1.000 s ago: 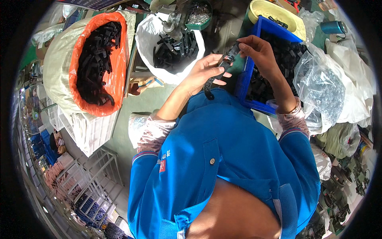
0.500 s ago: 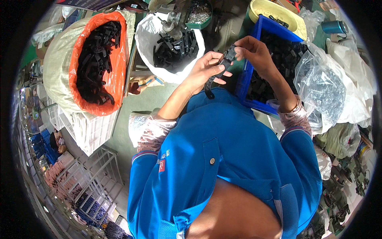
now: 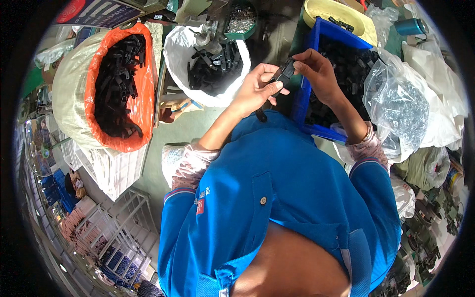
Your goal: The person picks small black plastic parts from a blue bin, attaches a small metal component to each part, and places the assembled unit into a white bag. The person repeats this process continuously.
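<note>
1. While the left hand (image 3: 255,89) pinches the lower end of the black plastic part (image 3: 283,74), the right hand (image 3: 316,69) pinches its upper end, just in front of the blue bin (image 3: 303,94).
2. It seems light and stiff, probably smooth, so it may slip.
3. Best hold is at both ends with the fingertips, as it is held at this moment.
4. More such parts fill the bin and the white bag (image 3: 175,54).

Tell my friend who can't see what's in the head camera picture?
Both hands, left hand and right hand, hold a small black plastic part over a blue bin of similar parts. An orange-lined sack and a white bag hold more black pieces.
</note>
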### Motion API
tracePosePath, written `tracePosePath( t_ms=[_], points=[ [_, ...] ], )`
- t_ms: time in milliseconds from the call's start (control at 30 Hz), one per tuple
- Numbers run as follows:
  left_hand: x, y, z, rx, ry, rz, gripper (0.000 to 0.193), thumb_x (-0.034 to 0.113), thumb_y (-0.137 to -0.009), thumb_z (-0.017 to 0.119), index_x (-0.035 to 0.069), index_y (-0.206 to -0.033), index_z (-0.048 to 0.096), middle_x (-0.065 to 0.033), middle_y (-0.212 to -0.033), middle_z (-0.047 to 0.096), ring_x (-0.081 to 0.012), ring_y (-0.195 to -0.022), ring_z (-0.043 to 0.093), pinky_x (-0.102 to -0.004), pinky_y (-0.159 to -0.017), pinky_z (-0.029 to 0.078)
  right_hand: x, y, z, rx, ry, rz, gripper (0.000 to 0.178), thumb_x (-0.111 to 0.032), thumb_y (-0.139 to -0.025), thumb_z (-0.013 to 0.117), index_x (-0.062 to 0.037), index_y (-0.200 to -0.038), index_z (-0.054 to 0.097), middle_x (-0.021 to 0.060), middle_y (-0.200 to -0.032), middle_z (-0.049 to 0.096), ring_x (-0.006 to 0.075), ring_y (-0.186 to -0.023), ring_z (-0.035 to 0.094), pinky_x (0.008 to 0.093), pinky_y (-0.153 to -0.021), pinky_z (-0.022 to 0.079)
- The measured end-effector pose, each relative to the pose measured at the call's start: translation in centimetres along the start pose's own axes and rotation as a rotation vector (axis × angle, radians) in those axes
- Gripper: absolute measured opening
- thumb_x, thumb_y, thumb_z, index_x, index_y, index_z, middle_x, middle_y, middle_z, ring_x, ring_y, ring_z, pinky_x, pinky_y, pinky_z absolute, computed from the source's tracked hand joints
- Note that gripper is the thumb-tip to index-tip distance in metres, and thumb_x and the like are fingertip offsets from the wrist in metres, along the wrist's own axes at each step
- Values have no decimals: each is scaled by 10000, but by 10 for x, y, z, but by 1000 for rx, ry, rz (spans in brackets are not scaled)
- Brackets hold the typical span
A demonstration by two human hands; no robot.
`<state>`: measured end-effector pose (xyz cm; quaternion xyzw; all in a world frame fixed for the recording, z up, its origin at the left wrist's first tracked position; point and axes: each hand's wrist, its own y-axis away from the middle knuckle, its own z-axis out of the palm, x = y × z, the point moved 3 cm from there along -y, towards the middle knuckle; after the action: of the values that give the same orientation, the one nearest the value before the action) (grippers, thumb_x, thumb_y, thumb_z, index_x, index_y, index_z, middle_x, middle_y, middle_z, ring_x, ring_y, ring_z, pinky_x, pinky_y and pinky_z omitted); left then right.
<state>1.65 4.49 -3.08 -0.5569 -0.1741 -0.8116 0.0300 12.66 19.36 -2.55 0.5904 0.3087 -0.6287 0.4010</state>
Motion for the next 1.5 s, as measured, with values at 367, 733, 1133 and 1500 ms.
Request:
tracePosePath(
  t_ms=[367, 733, 1133, 1500],
  points=[
    [-4, -9, -2, -68, 91, -96, 299, 99, -909, 562, 16, -1183, 474, -139, -1059, 637, -195, -830, 655, -247, -542, 496, 26, 4, -2, 6, -176, 128, 188, -144, -870, 628, 0, -985, 589, 53, -923, 615, 113, -861, 563, 271, -800, 452],
    [13, -10, 5, 309, -657, 460, 137, 84, -819, 703, 21, -827, 581, -35, -732, 654, -53, -668, 596, -214, -579, 465, 1, 12, 1, 53, -102, -34, 140, -115, -856, 608, -3, -938, 623, 46, -951, 626, 116, -908, 562, 266, -842, 436],
    [4, 3, -2, 312, -376, 144, 245, 121, -866, 651, 41, -712, 478, -16, -615, 564, -62, -606, 580, -196, -503, 361, 9, -185, -261, 320, 1264, 140, 304, -243, -824, 564, -9, -636, 613, 160, -556, 595, 252, -538, 625, 389, -541, 481],
    [21, 30, -21, 462, -253, 223, 199, 80, -891, 612, 35, -748, 481, -169, -1100, 599, -99, -749, 622, -210, -566, 490, 20, -205, -232, 18, 1193, 74, 344, -194, -675, 648, -42, -983, 632, 153, -801, 617, 266, -757, 596, 359, -670, 474]
  ],
)
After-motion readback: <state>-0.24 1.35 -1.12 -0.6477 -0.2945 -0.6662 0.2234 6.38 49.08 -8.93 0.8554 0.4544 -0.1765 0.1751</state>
